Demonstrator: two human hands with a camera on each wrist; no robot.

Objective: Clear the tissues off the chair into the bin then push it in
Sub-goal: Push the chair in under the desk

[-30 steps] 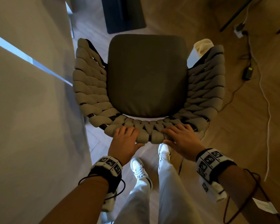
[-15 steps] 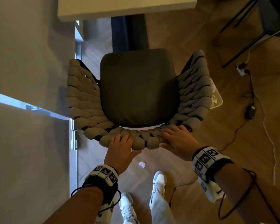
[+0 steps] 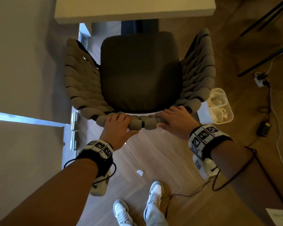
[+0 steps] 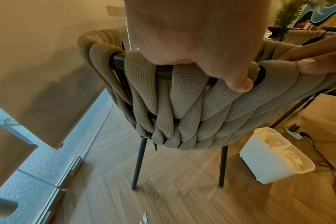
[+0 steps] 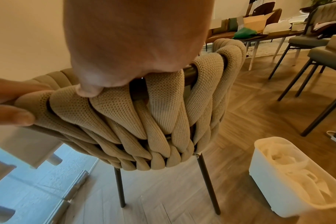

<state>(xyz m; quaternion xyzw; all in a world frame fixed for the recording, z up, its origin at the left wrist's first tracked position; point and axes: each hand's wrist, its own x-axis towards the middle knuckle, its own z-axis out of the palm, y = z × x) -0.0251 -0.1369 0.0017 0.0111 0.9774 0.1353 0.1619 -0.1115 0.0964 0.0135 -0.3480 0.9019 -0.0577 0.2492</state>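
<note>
The chair (image 3: 140,70) has a bare dark seat and a woven beige backrest (image 3: 142,123). It faces the white table (image 3: 134,8), its front edge just short of the tabletop. My left hand (image 3: 118,126) grips the top of the backrest left of centre, thumb pressed on the weave (image 4: 182,106). My right hand (image 3: 175,119) grips it right of centre; from the right wrist its thumb presses on the weave (image 5: 144,121). The white bin (image 3: 229,111) stands on the floor by the chair's rear right corner with crumpled tissues (image 3: 217,106) inside. No tissue shows on the seat.
A small white scrap (image 3: 140,172) lies on the wooden floor behind the chair, ahead of my shoes (image 3: 155,193). A wall and glass door run close along the left. Cables, a power strip (image 3: 261,79) and an adapter (image 3: 264,130) lie at the right, beyond the bin.
The chair has slid forward toward the table, whose top has come into view. I have stepped after it, both hands staying on the backrest. The bin now sits beside the chair's rear corner.
</note>
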